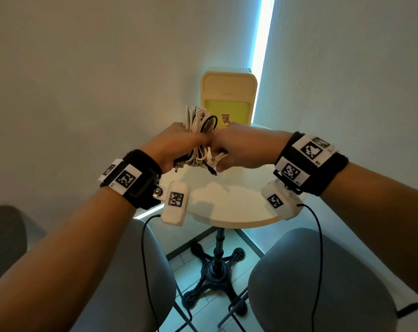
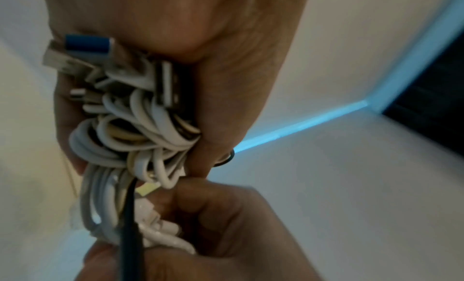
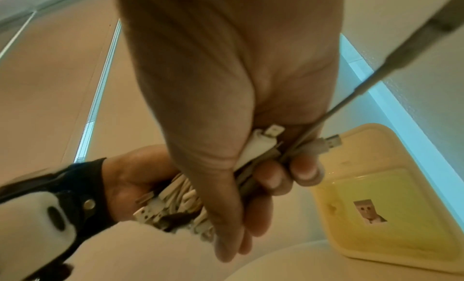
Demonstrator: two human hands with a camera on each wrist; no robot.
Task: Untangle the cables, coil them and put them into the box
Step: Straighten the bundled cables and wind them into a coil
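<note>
**Cable bundle gripped in both hands above the table**

Cables (image 1: 198, 130), mostly white with one black, being held as a tangled bundle in mid-air over the round table (image 1: 239, 209). Left hand (image 1: 177, 147) wrapping curled fingers around the loops and USB plugs (image 2: 75, 55); right hand (image 1: 236, 149) closing curled fingers on the loose plug ends, knuckles touching the left. Sitting behind the hands on the table's far edge, a yellow box (image 1: 228, 92), partly hidden by the bundle. Standing below, two grey chairs (image 1: 318, 279) flanking the black table base (image 1: 215, 271).
</note>
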